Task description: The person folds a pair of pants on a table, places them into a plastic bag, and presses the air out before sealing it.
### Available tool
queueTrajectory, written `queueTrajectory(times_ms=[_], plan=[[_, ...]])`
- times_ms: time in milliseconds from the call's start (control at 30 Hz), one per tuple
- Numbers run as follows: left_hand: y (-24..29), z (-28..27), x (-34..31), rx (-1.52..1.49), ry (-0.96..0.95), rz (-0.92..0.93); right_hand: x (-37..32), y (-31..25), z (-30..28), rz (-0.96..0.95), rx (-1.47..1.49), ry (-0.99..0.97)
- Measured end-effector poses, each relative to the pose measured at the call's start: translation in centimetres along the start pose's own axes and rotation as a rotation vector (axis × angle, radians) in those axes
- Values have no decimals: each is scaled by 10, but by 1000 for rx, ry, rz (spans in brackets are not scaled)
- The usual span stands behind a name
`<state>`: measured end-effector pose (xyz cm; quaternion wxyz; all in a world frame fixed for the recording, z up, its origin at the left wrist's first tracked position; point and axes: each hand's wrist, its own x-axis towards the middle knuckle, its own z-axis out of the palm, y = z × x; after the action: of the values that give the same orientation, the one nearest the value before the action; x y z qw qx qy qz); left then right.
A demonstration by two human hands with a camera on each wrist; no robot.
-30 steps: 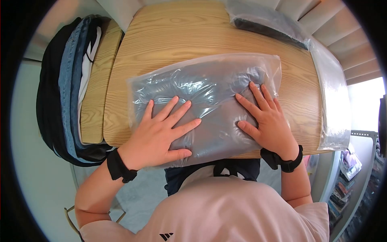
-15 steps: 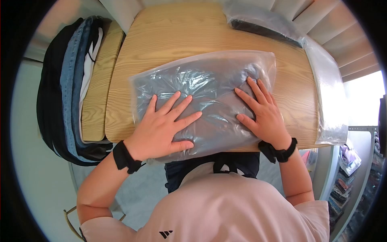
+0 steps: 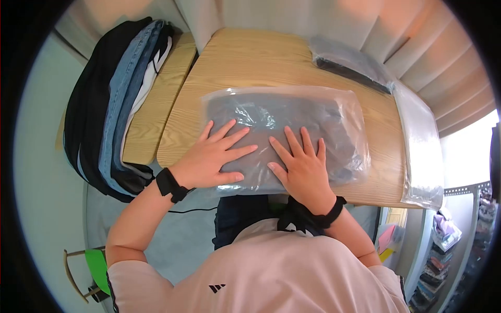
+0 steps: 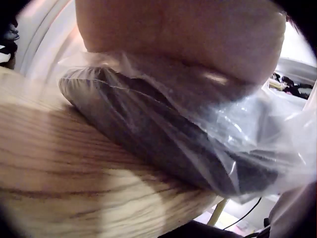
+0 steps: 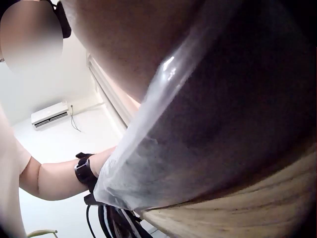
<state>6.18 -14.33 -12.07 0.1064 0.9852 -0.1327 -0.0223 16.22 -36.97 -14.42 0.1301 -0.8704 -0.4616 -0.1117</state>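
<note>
Your left hand and right hand lay flat, fingers spread, on the bagged dark garment at the wooden table's near edge; steady, even pressure seemed wisest to flatten it.

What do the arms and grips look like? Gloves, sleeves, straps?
Left grip and right grip: no gloves. Black bands at the wrists: left strap, right strap. Forearms unsleeved. The pale-pink T-shirt has short sleeves and a small black logo.
</note>
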Motion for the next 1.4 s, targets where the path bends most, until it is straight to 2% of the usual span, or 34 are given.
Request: queueTrajectory(times_ms=[67,300,633,733,867,933,1000,1033,1100,1133,1200,1267,1333,1400], plan=[[-5,5,3,-40,-14,-21,6,-1,10,-8,-65,-24],[-14,11,14,-229,-33,-66,16,2,14,51,-22,-94],[-16,10,14,-318,-43,-86,6,13,11,-33,48,16],[-21,15,10,-432,15,-89,-8,40,-2,-45,165,-11],[-28,13,-2,-615,123,-105,-35,102,-36,44,-35,-106],[-33,2,-10,-691,178,-104,-45,160,-39,168,224,-99],[-30,-26,-17,-858,218,-319,-41,187,-68,698,444,-389],[-21,-44,-16,-857,321,-319,-37,200,-73,696,449,-371],[-2,-89,-9,-834,327,-292,-24,224,-79,699,913,-311],[8,-109,-3,-825,332,-276,-15,228,-81,695,919,-303],[35,-141,15,-796,326,-267,10,229,-82,686,1174,-347],[58,-161,38,-759,325,-258,33,245,-61,703,1242,-345],[80,-173,62,-826,243,-197,52,257,-29,722,1312,-348],[98,-178,89,-832,213,-195,68,265,-1,725,1734,-364]])
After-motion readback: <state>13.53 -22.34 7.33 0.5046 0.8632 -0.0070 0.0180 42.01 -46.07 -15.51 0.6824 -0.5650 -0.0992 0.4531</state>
